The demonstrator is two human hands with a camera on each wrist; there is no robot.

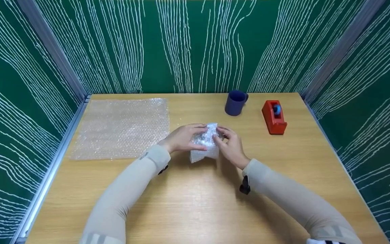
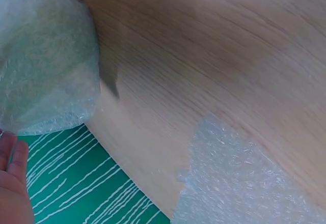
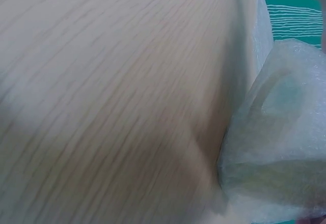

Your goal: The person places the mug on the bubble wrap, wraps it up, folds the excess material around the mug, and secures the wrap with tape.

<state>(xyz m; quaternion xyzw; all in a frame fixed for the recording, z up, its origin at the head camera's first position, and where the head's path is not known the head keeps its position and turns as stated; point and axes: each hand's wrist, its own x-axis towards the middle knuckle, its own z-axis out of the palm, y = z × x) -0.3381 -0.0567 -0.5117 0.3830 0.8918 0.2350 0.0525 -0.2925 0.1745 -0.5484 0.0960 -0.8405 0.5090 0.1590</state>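
So both hands are meeting over the middle of the wooden table (image 1: 195,210), wrapped around a small bubble-wrapped bundle (image 1: 204,143). The left hand (image 1: 182,137) comes in from the left with its wrist turned inward, fingers curled over the top and near side of the bundle, thumb along the lower front. The right hand (image 1: 230,146) mirrors it from the other side, fingers bent and pinching the wrap near the top of the bundle. Both forearms are in beige sleeves and angle in toward each other, making a V shape pointing away from the person.

The bundle's bottom edge seems to sit on or just above the table; I honestly can't tell which from the head view. In the left wrist view the bundle (image 2: 46,56) fills the top left corner, and in the right wrist view it (image 3: 280,142) takes up the right side, pretty blurry.

Other stuff around: a flat sheet of bubble wrap (image 1: 122,128) lies to the left on the table, close to the left hand but apart from it. A dark blue mug (image 1: 235,102) stands upright behind the hands, and a red tape dispenser (image 1: 274,116) sits to its right, well apart from the right hand. Green walls with white squiggly lines (image 1: 188,44) box in the table on three sides.
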